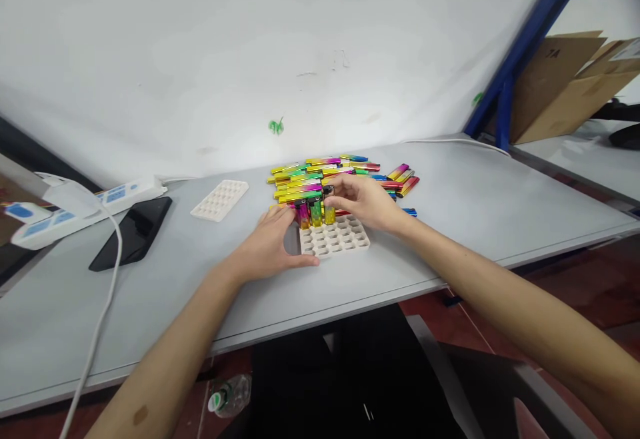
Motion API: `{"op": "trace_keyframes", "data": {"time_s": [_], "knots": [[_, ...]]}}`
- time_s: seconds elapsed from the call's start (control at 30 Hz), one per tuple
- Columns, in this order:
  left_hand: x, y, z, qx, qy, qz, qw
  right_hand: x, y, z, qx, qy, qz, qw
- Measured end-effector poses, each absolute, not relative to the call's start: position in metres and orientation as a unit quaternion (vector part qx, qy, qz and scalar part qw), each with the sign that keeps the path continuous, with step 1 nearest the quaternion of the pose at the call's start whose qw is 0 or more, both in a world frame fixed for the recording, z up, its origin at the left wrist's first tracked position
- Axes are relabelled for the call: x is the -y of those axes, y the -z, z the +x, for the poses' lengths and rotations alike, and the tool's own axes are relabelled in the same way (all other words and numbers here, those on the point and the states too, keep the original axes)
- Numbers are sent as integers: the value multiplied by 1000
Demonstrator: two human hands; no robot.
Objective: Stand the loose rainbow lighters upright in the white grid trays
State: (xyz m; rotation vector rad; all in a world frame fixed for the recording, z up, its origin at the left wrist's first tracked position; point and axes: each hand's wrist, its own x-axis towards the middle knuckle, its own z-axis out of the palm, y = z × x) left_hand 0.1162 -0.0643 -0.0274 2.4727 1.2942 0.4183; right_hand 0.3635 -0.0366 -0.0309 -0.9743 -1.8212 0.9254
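Note:
A white tray [336, 242] with rows of holes lies on the grey table. Three lighters stand upright in its back row: a pink and yellow one [304, 215], a green one [317, 214] and a yellow one [330, 215]. My right hand [364, 200] has its thumb and fingers closed around the top of the yellow lighter. My left hand [270, 242] is spread at the tray's left side, thumb at the front edge and fingertips near the pink lighter. Behind the tray lies a pile of shiny multicoloured lighters [300, 191].
A second white tray [220, 200] lies at the left. Further left are a black phone [133, 234], a power strip [120, 198] and a white cable [111, 292]. Cardboard boxes [555, 86] stand at the right beyond a blue frame. A bottle [233, 396] is on the floor.

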Motion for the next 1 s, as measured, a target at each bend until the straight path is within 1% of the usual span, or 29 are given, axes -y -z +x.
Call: {"op": "trace_keyframes", "data": {"time_s": [0.2,0.37,0.5,0.63,0.7,0.77,0.87,0.93,1.0], "knots": [[64,27,117,-454,-143,865,162,38,31,363,735,-366,-385,421],[64,27,117,-454,-140,865,164,42,26,363,790,-288,-388,376],[64,26,116,-452,-141,865,166,43,18,368,816,-257,-398,331],[65,24,116,-469,-138,858,162,37,14,383,812,-175,-466,305],[65,23,116,-476,-133,855,159,33,14,391,803,-126,-515,271],[64,22,116,-480,-133,853,158,30,15,397,806,-99,-545,209],[64,23,116,-479,-131,853,160,28,15,403,836,-80,-527,131],[64,23,116,-480,-129,853,160,29,14,406,854,-80,-501,115],[65,22,116,-481,-130,852,160,29,13,408,859,-98,-488,122]]}}
